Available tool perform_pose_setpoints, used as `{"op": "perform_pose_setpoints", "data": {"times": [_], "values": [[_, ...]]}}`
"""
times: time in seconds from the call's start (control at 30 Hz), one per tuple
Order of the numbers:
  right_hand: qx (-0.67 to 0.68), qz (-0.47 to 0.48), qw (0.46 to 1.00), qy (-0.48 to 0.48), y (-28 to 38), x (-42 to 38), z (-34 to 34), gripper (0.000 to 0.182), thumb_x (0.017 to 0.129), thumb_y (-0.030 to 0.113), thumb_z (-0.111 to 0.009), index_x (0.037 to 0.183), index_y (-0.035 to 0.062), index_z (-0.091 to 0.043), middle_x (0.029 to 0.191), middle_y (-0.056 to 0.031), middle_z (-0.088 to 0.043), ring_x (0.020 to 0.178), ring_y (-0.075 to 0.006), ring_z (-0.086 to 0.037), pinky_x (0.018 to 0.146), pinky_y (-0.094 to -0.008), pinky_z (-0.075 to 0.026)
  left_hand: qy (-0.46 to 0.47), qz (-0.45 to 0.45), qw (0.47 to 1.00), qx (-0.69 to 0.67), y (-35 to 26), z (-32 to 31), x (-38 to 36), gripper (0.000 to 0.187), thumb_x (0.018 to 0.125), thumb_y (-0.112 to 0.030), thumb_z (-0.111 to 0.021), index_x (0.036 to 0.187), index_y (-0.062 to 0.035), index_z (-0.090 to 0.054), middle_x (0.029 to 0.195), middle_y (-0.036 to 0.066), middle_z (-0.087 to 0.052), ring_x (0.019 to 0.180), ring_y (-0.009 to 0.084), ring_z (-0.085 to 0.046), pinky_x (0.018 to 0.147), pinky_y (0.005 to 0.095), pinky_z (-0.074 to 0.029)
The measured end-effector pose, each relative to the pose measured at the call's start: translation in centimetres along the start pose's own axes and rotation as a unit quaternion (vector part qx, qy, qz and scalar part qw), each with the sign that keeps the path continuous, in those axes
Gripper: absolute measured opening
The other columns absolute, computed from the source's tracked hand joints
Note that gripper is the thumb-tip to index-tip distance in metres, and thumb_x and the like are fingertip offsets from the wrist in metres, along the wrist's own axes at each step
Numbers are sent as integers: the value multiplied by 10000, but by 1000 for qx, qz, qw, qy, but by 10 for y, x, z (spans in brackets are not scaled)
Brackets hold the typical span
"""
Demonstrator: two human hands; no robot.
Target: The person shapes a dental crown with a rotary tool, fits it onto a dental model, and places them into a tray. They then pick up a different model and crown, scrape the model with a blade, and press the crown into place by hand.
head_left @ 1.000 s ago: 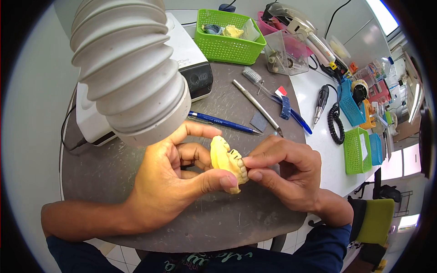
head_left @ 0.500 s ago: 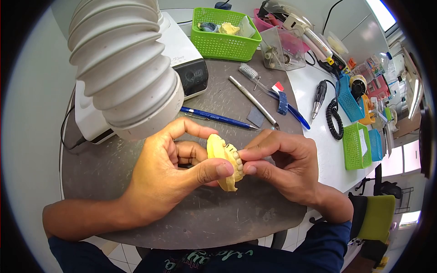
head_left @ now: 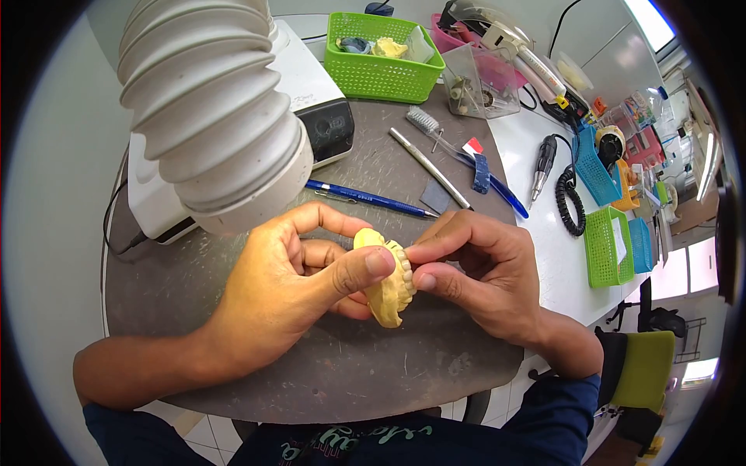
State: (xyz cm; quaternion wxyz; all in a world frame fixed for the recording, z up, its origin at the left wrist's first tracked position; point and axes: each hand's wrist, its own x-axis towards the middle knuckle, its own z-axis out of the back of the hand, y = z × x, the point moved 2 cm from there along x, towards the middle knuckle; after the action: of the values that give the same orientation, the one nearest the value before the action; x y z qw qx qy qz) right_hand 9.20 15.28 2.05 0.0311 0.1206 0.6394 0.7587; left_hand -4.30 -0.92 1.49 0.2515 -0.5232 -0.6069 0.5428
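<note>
The left hand (head_left: 291, 291) now has its thumb laid over the top of the yellow cast (head_left: 386, 278), near the teeth; 0.5 s ago the thumb sat lower, on the cast's near side, and 1 s ago lower again, close to its bottom edge. The cast has turned with it: the tooth row, which faced more toward the camera before, now faces right, toward the right hand (head_left: 482, 276). It is held at the centre of the frame, above the grey bench (head_left: 194, 295), not resting on it.

The left fingers are curled around the cast's back, pinching it between thumb and the other fingers. The right thumb and forefinger are pressed together at the tooth row, tips touching the teeth; whether they hold something small there I cannot tell. My reading is that the cast is being rolled in the grip so the right fingers can reach another part of the teeth.

The right hand has shifted a little to the upper left across the 3 frames. The hose (head_left: 210, 116) at upper left, the pen (head_left: 365, 199) and the green basket (head_left: 378, 60) at the top lie as before.
</note>
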Motion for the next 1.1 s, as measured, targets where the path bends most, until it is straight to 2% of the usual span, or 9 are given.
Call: {"op": "perform_pose_setpoints", "data": {"times": [0.2,0.37,0.43,0.53,0.6,0.63,0.67,0.83,1.1], "values": [[1,-7,1000,1,-1,0,0,195,887,65,-740,1060,-18,-702,1003,-99,-704,915,-128,-679,818,-258,-546,1,7,1000,0,0,1,1,427,975,-235,-644,1246,47,-473,1007,173,-705,864,202,-725,718,286,-618],[-84,31,996,-8,5,-1,1,295,851,105,-780,1122,16,-708,987,-107,-700,888,-157,-686,798,-279,-544,17,-68,996,-58,11,5,2,539,964,-258,-665,1348,31,-421,1155,168,-659,1033,203,-684,889,323,-583],[-241,172,955,-4,11,3,-2,437,791,150,-824,1195,49,-691,985,-123,-688,872,-220,-688,772,-318,-545,20,-66,995,-69,9,6,1,568,968,-252,-660,1387,25,-394,1202,165,-638,1082,203,-663,930,332,-564],[-290,210,931,-69,12,2,-11,548,743,175,-849,1247,64,-662,994,-125,-678,866,-268,-679,751,-351,-549,35,-59,992,-104,8,7,3,626,975,-241,-646,1463,2,-339,1268,149,-611,1167,201,-624,987,338,-535],[-288,206,932,-75,7,1,-7,573,732,182,-857,1252,74,-644,1029,-120,-669,896,-266,-672,755,-357,-554,54,-43,987,-143,10,5,4,637,973,-247,-648,1473,-9,-335,1284,151,-601,1193,203,-609,996,339,-529],[-301,201,930,-62,6,1,-5,561,733,182,-857,1240,73,-644,1048,-121,-664,913,-269,-669,766,-355,-554,74,-36,981,-174,10,7,5,496,1016,-93,-545,1457,6,-340,1354,182,-554,1227,226,-584,1058,373,-484],[-314,198,927,-47,5,0,-3,548,733,181,-856,1227,73,-643,1066,-121,-660,929,-272,-665,777,-352,-554,72,-35,982,-171,12,8,7,496,1016,-93,-545,1457,6,-340,1354,182,-554,1227,226,-584,1058,373,-484],[-339,225,911,-64,6,-1,-4,644,703,232,-880,1264,73,-608,1144,-130,-645,1014,-277,-648,798,-352,-556,77,-43,984,-157,16,8,10,529,1003,-245,-596,1424,-20,-369,1334,176,-570,1221,236,-597,1044,383,-497],[-370,205,905,-38,4,2,0,876,652,281,-909,1407,58,-523,1227,-147,-618,1024,-283,-637,837,-366,-549,100,-37,986,-131,16,7,14,463,1047,-255,-501,1442,-37,-396,1354,181,-560,1258,250,-571,1064,393,-475]]}}
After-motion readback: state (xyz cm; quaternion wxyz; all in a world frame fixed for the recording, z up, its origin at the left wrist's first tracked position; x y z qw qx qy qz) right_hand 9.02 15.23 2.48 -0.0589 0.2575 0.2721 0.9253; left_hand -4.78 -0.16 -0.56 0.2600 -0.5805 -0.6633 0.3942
